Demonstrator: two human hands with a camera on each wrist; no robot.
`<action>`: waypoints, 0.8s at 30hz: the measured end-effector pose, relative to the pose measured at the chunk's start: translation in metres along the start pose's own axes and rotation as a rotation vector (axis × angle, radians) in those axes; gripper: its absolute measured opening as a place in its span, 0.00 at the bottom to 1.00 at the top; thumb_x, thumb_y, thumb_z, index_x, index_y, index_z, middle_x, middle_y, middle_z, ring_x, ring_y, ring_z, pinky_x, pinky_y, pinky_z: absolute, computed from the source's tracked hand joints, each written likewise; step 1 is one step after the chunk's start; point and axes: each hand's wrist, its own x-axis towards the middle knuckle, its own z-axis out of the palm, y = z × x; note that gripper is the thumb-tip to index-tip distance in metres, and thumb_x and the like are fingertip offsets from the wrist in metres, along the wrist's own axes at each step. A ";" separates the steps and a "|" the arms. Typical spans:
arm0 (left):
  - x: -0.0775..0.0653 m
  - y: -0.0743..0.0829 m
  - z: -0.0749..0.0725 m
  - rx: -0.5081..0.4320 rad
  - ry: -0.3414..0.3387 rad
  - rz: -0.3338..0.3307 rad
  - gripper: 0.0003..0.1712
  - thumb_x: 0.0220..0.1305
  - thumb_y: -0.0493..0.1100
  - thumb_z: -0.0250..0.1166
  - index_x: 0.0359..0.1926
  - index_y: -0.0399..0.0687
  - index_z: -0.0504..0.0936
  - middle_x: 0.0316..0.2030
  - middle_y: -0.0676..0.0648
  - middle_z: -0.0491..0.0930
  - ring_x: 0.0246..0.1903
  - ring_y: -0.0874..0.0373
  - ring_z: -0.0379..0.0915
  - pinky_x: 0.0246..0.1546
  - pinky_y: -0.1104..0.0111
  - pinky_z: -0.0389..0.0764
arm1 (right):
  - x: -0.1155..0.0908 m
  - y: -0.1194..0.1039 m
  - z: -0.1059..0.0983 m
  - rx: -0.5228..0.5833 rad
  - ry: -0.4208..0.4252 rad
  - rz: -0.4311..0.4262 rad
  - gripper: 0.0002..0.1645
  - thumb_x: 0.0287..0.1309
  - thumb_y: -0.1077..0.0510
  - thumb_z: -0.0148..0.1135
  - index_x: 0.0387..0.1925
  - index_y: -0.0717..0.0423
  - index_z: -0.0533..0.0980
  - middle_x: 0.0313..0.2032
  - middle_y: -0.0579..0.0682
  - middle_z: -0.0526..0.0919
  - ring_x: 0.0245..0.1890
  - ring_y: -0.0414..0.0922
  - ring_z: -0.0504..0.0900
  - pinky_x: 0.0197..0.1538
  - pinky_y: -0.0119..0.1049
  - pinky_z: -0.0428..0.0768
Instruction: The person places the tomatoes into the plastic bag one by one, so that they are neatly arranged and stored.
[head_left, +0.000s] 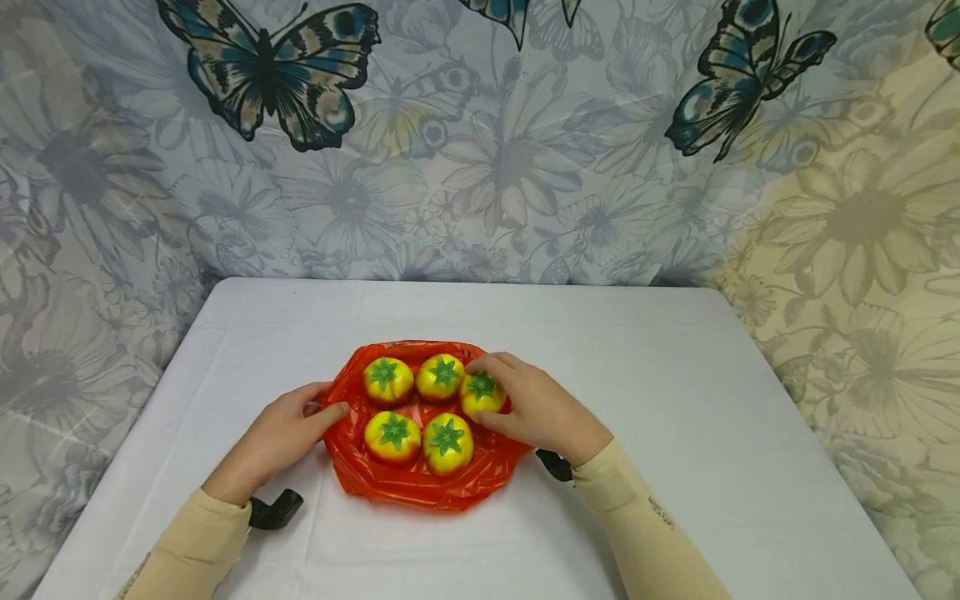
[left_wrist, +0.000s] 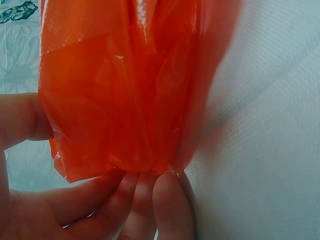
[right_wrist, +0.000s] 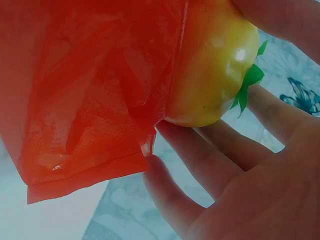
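A red plastic bag (head_left: 465,492) lies spread on the table, and several yellow tomatoes (head_left: 392,438) with reddish lower parts and green star-shaped tops sit in it. My left hand (head_left: 288,429) pinches the bag's left edge between thumb and fingers. In the left wrist view the bag's thin film (left_wrist: 115,100) hangs between thumb and fingertips. On the right side, my right hand (head_left: 536,408) holds the rightmost tomato (head_left: 482,392), thumb in front and fingers behind. The right wrist view shows this tomato (right_wrist: 215,65) with fingers round it, beside the bag's wall (right_wrist: 95,110).
The bag stands near the middle of a white table (head_left: 637,375). Behind it hangs a cloth (head_left: 517,167) printed with flowers and butterflies. A black curved piece (head_left: 276,509) shows at the left wrist, another (head_left: 553,464) at the right wrist.
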 end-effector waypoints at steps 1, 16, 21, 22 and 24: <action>0.000 0.000 0.000 0.002 0.002 0.001 0.43 0.78 0.64 0.61 0.79 0.40 0.68 0.66 0.35 0.81 0.59 0.44 0.79 0.61 0.44 0.83 | 0.000 0.000 0.001 0.000 -0.006 0.003 0.35 0.65 0.48 0.78 0.69 0.42 0.74 0.67 0.46 0.80 0.63 0.47 0.83 0.68 0.48 0.84; 0.000 0.000 0.000 -0.011 -0.006 -0.010 0.45 0.78 0.67 0.60 0.80 0.41 0.67 0.70 0.34 0.78 0.64 0.41 0.77 0.64 0.41 0.81 | 0.003 0.007 0.006 0.009 -0.060 0.004 0.37 0.63 0.48 0.78 0.70 0.39 0.73 0.62 0.45 0.81 0.59 0.45 0.82 0.65 0.46 0.85; 0.000 0.003 0.000 -0.011 -0.026 -0.005 0.50 0.75 0.73 0.59 0.82 0.44 0.64 0.73 0.35 0.75 0.69 0.38 0.75 0.67 0.41 0.80 | -0.009 0.016 -0.008 0.035 -0.016 0.025 0.47 0.64 0.39 0.77 0.79 0.39 0.67 0.72 0.46 0.76 0.71 0.49 0.78 0.72 0.54 0.81; -0.001 0.003 -0.002 0.002 -0.023 0.000 0.51 0.75 0.74 0.58 0.83 0.44 0.64 0.73 0.35 0.75 0.70 0.37 0.75 0.66 0.42 0.81 | -0.013 0.019 -0.011 0.031 0.003 0.035 0.48 0.64 0.37 0.76 0.80 0.38 0.66 0.74 0.46 0.75 0.73 0.50 0.77 0.72 0.55 0.80; -0.004 0.003 -0.008 0.050 0.002 0.020 0.53 0.76 0.76 0.55 0.83 0.44 0.62 0.74 0.33 0.74 0.70 0.35 0.75 0.64 0.41 0.82 | -0.022 0.030 -0.020 0.007 0.047 0.054 0.49 0.65 0.33 0.73 0.81 0.38 0.65 0.76 0.47 0.73 0.76 0.52 0.74 0.73 0.59 0.78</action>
